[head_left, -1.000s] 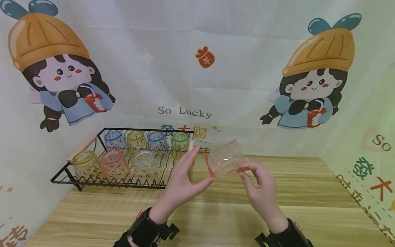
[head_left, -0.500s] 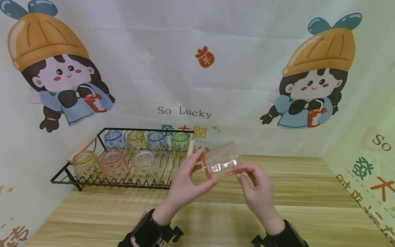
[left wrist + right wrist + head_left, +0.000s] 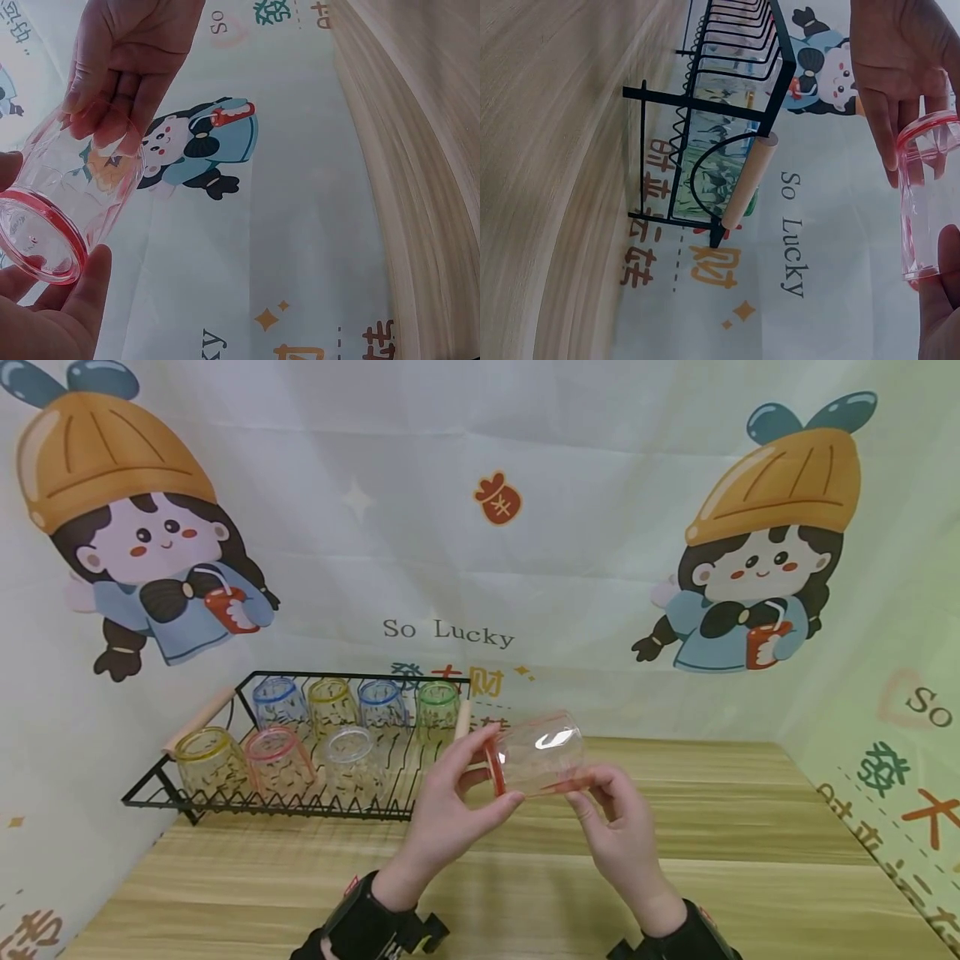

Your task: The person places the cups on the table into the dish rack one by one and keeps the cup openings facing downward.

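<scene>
A clear drinking glass with a thick pinkish-red base (image 3: 536, 762) is held in the air above the table, tilted onto its side, base to the left. My left hand (image 3: 442, 814) grips it at the base, thumb in front and fingers behind. On the other end, my right hand (image 3: 621, 847) pinches the rim between thumb and fingers. The left wrist view has the red base (image 3: 52, 225) between the left thumb and fingertips. Part of the same glass (image 3: 930, 202) is cut off by the edge of the right wrist view.
Left of the hands stands a black wire rack (image 3: 262, 812) with wooden handles. Several upside-down glasses sit on it in two rows, among them a yellow one (image 3: 210, 768), a pink one (image 3: 281, 764) and a green one (image 3: 438, 706). A printed cloth (image 3: 585, 577) hangs behind the wooden table (image 3: 720, 802).
My left hand has moved right and closed onto the glass's base, which it was apart from a second ago. The right hand has shifted slightly left and down, still pinching the rim.
</scene>
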Motion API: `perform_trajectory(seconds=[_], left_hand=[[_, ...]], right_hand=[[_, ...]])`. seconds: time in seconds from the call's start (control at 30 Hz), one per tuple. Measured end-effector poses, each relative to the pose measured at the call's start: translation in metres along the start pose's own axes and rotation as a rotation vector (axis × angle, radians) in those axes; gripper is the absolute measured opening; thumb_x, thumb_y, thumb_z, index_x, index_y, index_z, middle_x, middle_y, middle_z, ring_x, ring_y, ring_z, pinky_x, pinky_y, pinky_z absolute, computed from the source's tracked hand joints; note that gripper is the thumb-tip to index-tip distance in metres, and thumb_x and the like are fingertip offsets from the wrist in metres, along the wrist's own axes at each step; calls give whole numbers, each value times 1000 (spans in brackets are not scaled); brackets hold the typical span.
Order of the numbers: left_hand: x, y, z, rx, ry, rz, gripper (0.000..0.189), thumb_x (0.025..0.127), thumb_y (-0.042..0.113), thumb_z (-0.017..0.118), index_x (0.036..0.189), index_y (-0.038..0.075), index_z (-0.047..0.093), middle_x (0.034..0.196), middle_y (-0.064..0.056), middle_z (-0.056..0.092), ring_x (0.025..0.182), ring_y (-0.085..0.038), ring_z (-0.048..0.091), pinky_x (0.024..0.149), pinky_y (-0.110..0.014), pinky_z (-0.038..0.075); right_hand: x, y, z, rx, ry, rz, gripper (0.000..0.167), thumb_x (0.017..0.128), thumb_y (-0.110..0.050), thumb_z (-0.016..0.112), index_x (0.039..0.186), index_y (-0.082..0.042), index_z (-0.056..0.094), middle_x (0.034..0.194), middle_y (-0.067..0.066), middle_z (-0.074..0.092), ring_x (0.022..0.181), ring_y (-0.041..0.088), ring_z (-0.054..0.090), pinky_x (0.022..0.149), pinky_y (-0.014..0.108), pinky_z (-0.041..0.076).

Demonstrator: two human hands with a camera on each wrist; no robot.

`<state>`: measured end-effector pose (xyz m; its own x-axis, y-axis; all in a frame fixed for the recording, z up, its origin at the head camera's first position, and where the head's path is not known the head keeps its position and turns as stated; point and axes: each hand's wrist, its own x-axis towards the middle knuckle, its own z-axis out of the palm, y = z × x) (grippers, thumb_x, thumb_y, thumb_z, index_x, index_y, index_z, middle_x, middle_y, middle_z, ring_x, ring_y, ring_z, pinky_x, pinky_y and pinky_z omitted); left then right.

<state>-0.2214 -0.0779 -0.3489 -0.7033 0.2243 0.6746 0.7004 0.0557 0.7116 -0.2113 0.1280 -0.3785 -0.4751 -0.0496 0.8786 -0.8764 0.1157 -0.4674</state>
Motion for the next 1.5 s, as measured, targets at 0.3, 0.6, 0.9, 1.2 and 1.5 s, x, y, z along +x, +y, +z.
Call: perform_trajectory(seconds=[0.3,0.6,0.9,1.2,1.5], left_hand=[[0,1,-2,15,13,13,72,74,-1,84,140,3,53,125,-11,60,109,-30,60,90,-33,56],[0,1,-7,47,43,1,72,73,0,85,139,8,55,124,-9,59,108,-27,58,89,-33,56],[0,1,-13,116,59,-20,70,75,5,84,139,8,55,123,-8,59,107,-24,58,85,-32,58],[2,2,-27,172,56,-21,71,76,7,83,141,11,54,127,-8,58,110,-23,57,87,-32,57],[5,3,-39,221,38,-73,72,75,7,83,140,9,54,126,-10,57,110,-24,57,89,-31,56]], right_hand=[[2,0,-2,31,-35,-19,29,85,16,65,112,16,54,107,12,65,105,12,61,101,23,46],[4,-5,-10,1,-105,97,43,80,19,67,120,13,52,119,-1,64,116,12,56,107,27,40],[1,-3,-16,-58,-130,133,53,80,17,70,129,9,51,125,8,63,123,11,53,109,25,38],[-3,2,-26,-86,-137,96,61,76,21,70,133,7,51,124,21,62,124,14,51,108,21,37],[-8,5,-37,-132,-159,156,63,78,19,70,135,2,53,127,18,62,125,12,51,107,20,36]])
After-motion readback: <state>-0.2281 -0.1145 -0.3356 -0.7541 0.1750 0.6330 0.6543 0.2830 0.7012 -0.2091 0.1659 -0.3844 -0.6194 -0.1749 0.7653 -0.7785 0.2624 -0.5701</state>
